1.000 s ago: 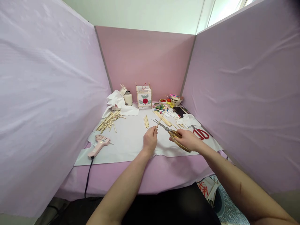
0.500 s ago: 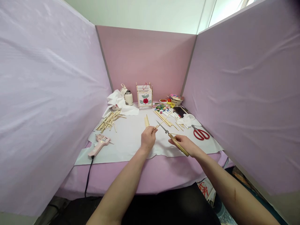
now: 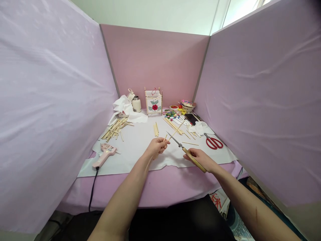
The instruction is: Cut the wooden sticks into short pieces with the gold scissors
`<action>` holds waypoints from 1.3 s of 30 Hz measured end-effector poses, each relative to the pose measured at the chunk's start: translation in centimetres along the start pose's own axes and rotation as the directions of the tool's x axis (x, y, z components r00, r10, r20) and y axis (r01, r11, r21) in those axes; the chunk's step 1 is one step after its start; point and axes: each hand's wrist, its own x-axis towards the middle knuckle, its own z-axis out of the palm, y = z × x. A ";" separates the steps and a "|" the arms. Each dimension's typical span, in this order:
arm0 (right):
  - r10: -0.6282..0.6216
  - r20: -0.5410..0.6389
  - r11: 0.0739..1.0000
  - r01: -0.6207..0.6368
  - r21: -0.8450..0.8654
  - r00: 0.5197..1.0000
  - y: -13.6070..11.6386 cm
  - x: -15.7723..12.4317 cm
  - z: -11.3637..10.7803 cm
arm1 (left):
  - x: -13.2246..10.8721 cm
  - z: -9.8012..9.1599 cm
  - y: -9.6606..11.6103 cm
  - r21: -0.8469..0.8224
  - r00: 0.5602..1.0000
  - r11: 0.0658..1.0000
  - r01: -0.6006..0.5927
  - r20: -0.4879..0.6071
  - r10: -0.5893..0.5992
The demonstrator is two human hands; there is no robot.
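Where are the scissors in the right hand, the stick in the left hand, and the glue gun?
scissors (image 3: 174, 140), head view, blade
stick (image 3: 176, 130), head view, upper part
glue gun (image 3: 104, 155), head view, body

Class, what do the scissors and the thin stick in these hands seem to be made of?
The scissors have grey, shiny blades, likely steel; their gold-toned grip could be plastic or metal. The stick looks like pale, unpainted wood or bamboo, matte.

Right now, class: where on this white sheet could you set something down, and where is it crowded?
Bare white paper runs between the pink glue gun and the left hand, up to the wooden sticks. A smaller patch lies below the red-handled scissors, beside the right hand. The back right corner, around the coloured pieces, is crowded.
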 end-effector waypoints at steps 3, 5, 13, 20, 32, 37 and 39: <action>-0.047 0.026 0.997 0.045 0.069 0.999 0.4 -0.6 -0.1 | -0.4 -0.8 0.5 -0.133 0.970 0.974 0.181 0.190 -0.154; -0.082 0.054 0.990 0.075 0.118 0.995 0.6 -0.9 -0.1 | -0.5 -1.2 0.7 -0.170 0.936 0.947 0.271 0.277 -0.218; 0.068 0.039 0.976 -0.075 0.203 0.997 2.1 -0.4 1.2 | -0.1 0.8 -0.5 0.277 0.984 0.955 -0.110 -0.103 0.143; 0.136 0.034 0.939 -0.140 0.314 0.990 1.8 -0.2 2.3 | 0.1 1.9 -2.2 0.879 0.714 0.378 -0.290 -0.064 0.697; 0.211 0.113 0.900 -0.238 0.364 0.971 1.0 -1.4 1.9 | -0.5 2.9 -2.2 0.934 0.812 0.242 -0.263 0.078 0.578; 0.196 0.123 0.900 -0.228 0.372 0.973 0.9 -1.3 1.8 | -0.5 3.1 -2.2 0.906 0.826 0.318 -0.279 0.058 0.560; 0.204 0.118 0.903 -0.233 0.360 0.972 1.1 -1.2 2.0 | -0.5 3.1 -2.1 0.906 0.823 0.326 -0.270 0.041 0.566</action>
